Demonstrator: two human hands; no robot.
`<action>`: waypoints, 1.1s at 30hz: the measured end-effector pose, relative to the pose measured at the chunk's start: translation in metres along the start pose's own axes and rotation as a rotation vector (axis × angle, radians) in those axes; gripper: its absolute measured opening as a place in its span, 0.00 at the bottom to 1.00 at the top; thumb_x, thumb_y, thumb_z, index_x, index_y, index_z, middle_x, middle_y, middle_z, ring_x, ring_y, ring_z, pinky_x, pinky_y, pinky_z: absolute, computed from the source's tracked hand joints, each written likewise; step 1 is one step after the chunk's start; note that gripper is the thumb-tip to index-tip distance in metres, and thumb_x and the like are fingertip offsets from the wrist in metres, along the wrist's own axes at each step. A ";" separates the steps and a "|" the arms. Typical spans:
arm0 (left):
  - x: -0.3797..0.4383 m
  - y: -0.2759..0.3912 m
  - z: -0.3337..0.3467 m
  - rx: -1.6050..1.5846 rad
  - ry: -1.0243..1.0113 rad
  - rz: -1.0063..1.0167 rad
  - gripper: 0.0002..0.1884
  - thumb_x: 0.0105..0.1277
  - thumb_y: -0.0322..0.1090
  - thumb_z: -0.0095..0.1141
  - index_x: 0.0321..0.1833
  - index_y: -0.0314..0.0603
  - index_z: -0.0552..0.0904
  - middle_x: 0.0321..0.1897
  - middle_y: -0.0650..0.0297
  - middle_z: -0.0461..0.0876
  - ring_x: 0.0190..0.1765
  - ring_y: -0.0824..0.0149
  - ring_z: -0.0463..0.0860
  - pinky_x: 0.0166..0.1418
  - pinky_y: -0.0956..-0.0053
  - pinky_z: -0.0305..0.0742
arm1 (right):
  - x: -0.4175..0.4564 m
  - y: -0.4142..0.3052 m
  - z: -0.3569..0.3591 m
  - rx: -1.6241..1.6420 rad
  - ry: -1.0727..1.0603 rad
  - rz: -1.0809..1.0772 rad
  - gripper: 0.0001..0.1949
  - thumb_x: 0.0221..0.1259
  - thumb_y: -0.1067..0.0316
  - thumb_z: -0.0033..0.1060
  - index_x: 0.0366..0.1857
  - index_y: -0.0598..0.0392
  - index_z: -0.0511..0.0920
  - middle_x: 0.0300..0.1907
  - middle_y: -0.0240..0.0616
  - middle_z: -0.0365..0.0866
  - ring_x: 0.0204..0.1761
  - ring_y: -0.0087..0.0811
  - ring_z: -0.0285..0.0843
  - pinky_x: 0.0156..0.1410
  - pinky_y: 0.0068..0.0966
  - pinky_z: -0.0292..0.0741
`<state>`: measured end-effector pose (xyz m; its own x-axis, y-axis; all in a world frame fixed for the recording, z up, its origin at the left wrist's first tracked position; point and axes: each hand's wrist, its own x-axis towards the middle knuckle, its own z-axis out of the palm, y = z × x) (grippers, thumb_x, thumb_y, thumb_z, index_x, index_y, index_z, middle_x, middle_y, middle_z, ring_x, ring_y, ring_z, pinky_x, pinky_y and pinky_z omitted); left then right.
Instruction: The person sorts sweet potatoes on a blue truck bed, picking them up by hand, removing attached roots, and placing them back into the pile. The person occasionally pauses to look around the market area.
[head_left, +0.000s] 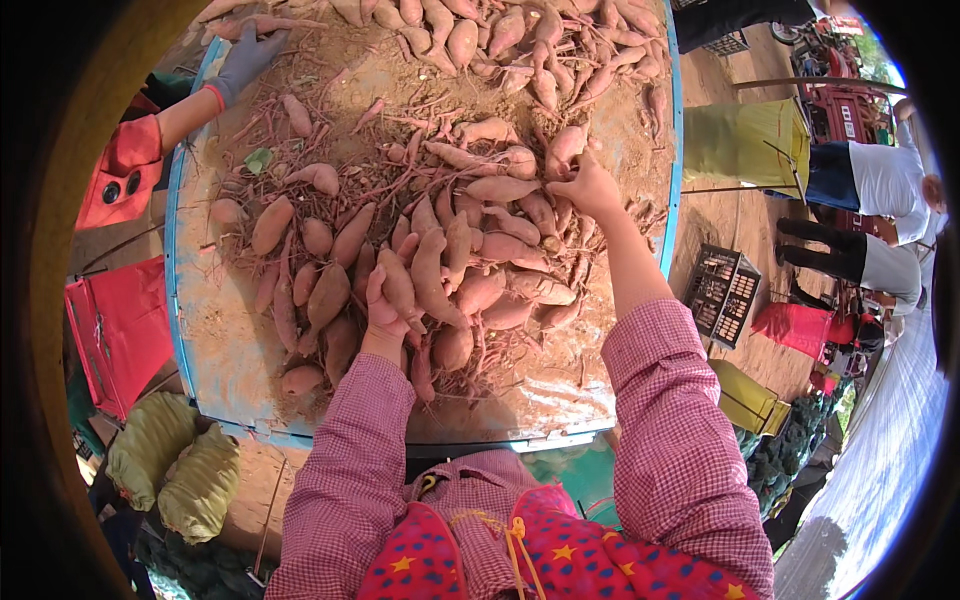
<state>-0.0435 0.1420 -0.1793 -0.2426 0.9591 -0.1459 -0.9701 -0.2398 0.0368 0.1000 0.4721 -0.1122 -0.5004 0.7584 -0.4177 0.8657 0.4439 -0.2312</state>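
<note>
A heap of sweet potatoes (510, 247) with thin roots and soil lies on the blue-edged table (225, 352) before me. My left hand (385, 311) is at the near side of the heap, its fingers around a sweet potato (396, 283). A long curved sweet potato (430, 274) also rests against those fingers, partly hiding them. Farther out on the right, my right hand (591, 187) grips another sweet potato (564, 154) with thumb and fingers. Other sweet potatoes lie right beside both hands.
A co-worker's gloved hand (247, 64) touches a sweet potato (259, 25) at the far left. More sweet potatoes (525, 37) cover the far end. Red (124, 334) and yellow bags (742, 142) hang beside the table. A black crate (724, 296) stands right; filled sacks (199, 484) lie near left.
</note>
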 end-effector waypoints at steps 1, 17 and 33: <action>-0.003 0.003 0.001 0.036 0.041 -0.005 0.36 0.66 0.57 0.48 0.74 0.47 0.62 0.72 0.57 0.64 0.61 0.48 0.75 0.65 0.50 0.69 | -0.010 0.008 -0.013 0.236 -0.073 0.019 0.31 0.42 0.50 0.77 0.49 0.59 0.75 0.41 0.43 0.83 0.47 0.34 0.81 0.53 0.29 0.75; -0.072 -0.005 0.171 0.192 -0.031 -0.067 0.46 0.53 0.38 0.60 0.75 0.36 0.55 0.68 0.51 0.66 0.68 0.52 0.69 0.74 0.61 0.61 | -0.218 -0.116 -0.079 1.447 -0.825 -0.327 0.28 0.51 0.75 0.63 0.60 0.61 0.70 0.52 0.37 0.79 0.54 0.29 0.77 0.61 0.26 0.73; -0.171 0.032 0.182 0.213 -0.063 0.191 0.38 0.58 0.48 0.61 0.69 0.37 0.64 0.58 0.58 0.76 0.60 0.60 0.77 0.63 0.66 0.75 | -0.301 -0.266 -0.051 0.947 -0.225 -0.380 0.22 0.74 0.49 0.47 0.56 0.58 0.71 0.45 0.36 0.76 0.49 0.23 0.71 0.56 0.20 0.68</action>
<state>-0.0331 -0.0019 0.0262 -0.4135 0.9088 -0.0550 -0.8836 -0.3860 0.2651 0.0193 0.1501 0.1201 -0.8121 0.4978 -0.3044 0.3540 0.0057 -0.9352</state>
